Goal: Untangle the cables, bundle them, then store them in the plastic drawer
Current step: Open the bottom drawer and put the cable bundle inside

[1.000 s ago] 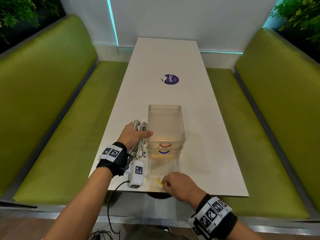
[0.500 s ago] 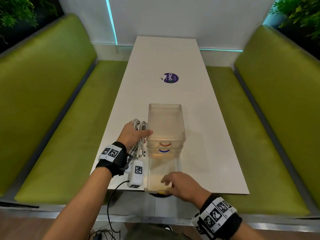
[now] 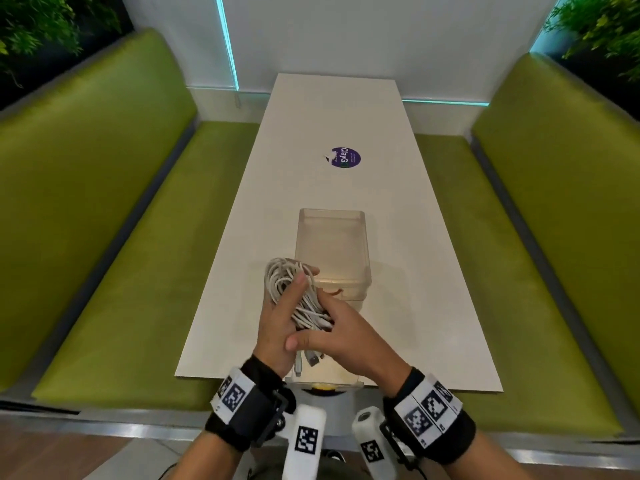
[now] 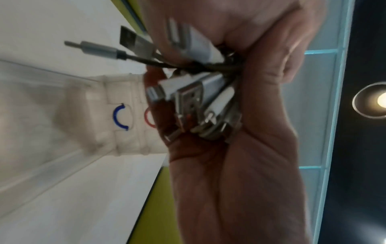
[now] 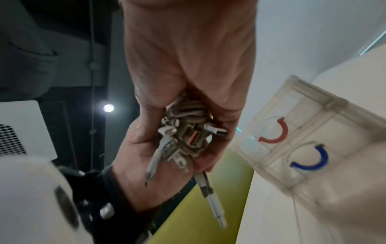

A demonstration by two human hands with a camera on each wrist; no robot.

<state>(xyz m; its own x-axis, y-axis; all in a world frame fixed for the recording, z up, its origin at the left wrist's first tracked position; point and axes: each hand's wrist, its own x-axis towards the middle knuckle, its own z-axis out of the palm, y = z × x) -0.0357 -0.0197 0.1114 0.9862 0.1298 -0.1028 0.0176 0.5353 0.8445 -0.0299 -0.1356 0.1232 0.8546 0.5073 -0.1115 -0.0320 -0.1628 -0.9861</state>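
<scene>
A coiled bundle of white cables (image 3: 284,280) is up off the table, in front of the clear plastic drawer unit (image 3: 331,244). My left hand (image 3: 306,275) grips its upper loops, thumb across the coil. My right hand (image 3: 309,322) wraps round the lower end, where several plugs (image 3: 311,358) stick out. The bottom drawer (image 3: 346,377) with the yellow handle (image 3: 320,387) is pulled out under both hands, its inside mostly hidden. In the right wrist view the plugs (image 5: 183,137) hang between both palms, beside the unit's red handle (image 5: 273,132) and blue handle (image 5: 311,158), both drawers shut.
The white table (image 3: 332,116) runs away from me, with a purple sticker (image 3: 345,157) at its middle. Green benches (image 3: 114,237) flank it on both sides. The open drawer reaches past the table's near edge (image 3: 242,375).
The bottom drawer came out first. Then my right hand left its handle and rose to the cables. My left hand lifted the bundle off the table and brought it right, over the open drawer.
</scene>
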